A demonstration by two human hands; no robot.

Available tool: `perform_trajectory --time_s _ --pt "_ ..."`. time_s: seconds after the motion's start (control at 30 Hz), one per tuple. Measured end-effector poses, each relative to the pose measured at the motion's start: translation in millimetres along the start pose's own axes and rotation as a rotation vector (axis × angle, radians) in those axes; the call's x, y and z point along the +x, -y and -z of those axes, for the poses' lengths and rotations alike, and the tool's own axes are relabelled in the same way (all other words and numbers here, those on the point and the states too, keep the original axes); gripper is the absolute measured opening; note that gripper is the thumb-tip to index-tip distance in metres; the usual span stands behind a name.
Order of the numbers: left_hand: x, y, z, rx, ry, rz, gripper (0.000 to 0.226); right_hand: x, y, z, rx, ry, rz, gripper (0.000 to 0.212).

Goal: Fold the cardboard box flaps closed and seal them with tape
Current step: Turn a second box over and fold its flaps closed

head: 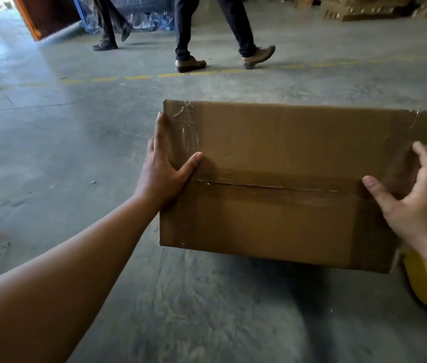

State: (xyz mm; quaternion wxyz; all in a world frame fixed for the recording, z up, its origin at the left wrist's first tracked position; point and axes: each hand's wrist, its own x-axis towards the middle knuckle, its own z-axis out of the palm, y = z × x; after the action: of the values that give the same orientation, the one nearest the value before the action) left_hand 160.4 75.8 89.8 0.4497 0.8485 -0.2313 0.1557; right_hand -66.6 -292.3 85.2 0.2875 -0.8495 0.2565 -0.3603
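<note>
A brown cardboard box (pixel 285 163) is held up in front of me above the concrete floor. Its flaps are folded shut and meet in a seam (pixel 272 187) across the middle, covered by clear tape. More tape shines along its left and right ends. My left hand (pixel 166 166) holds the box's left edge, fingers straight along the side and thumb pressed on the top face. My right hand (pixel 414 200) grips the right end, thumb on top and fingers curled round the edge.
Two people walk across the floor ahead, one with brown shoes (pixel 190 64), just beyond a dashed yellow line (pixel 139 77). A yellow object (pixel 424 284) sits low at the right under my forearm. Stacked cartons (pixel 364 9) stand at the back right, an orange frame (pixel 27 19) at the back left.
</note>
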Motion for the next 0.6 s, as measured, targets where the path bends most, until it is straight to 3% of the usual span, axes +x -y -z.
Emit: perform_trajectory --time_s 0.13,0.27,0.4,0.53,0.6 --pt "0.4 2.5 -1.0 -0.033 -0.039 0.031 0.104 10.6 -5.1 -1.6 0.035 -0.072 0.034 0.079" --pt "9.0 4.4 6.1 -0.071 -0.091 0.065 0.099 34.7 -17.7 1.7 0.089 -0.099 -0.015 0.090" --pt "21.2 -8.2 9.9 -0.065 -0.103 0.042 0.092 38.9 4.3 8.9 0.106 -0.036 0.027 0.089" --pt "21.8 -6.6 11.2 -0.044 -0.088 0.027 0.086 30.8 8.8 -5.3 0.051 -0.021 0.028 0.069" --pt "20.7 -3.3 10.1 -0.059 -0.062 0.019 0.086 32.9 -4.8 -2.8 0.026 0.006 -0.029 0.086"
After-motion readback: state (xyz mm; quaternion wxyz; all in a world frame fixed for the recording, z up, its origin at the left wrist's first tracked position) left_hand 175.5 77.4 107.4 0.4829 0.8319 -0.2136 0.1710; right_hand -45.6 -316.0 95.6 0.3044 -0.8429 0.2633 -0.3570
